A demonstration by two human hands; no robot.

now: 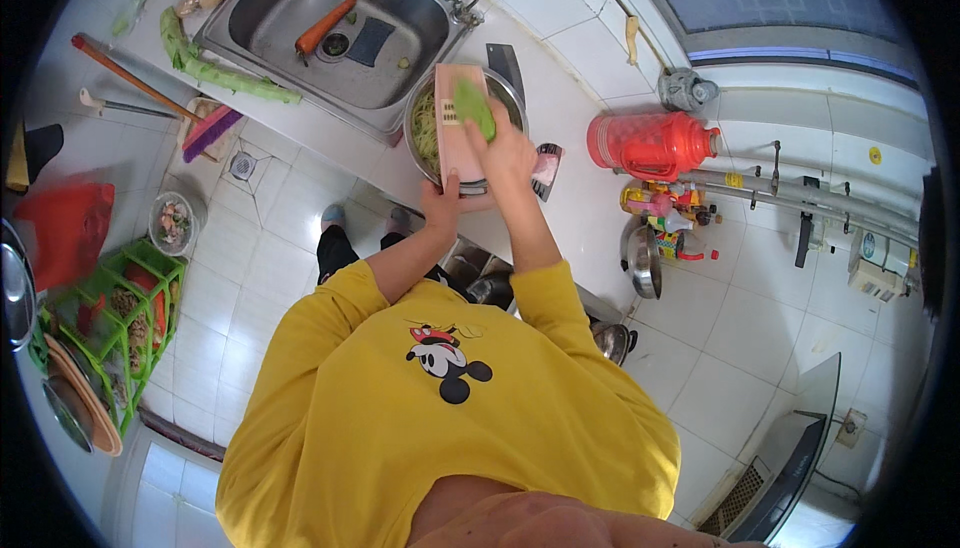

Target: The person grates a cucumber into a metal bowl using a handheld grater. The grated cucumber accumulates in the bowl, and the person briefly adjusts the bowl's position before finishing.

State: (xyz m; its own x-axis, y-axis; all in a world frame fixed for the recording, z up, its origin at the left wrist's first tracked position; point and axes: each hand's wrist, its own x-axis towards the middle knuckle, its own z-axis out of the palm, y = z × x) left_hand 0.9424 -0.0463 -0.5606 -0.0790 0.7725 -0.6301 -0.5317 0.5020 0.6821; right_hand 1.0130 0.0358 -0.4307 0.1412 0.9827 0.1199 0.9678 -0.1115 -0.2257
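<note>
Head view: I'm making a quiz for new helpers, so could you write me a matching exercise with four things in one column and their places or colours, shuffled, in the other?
Things:
1. grater
2. carrot
3. thermos
4. broom

Places or colours:
A. purple at its sweeping end
B. over the metal bowl, beneath the green piece in the right hand
C. red body
D. inside the sink

Right pairs: 1-B, 2-D, 3-C, 4-A

Blurred grn veg [470, 108] prob. atop pink grater [453, 146].
</note>
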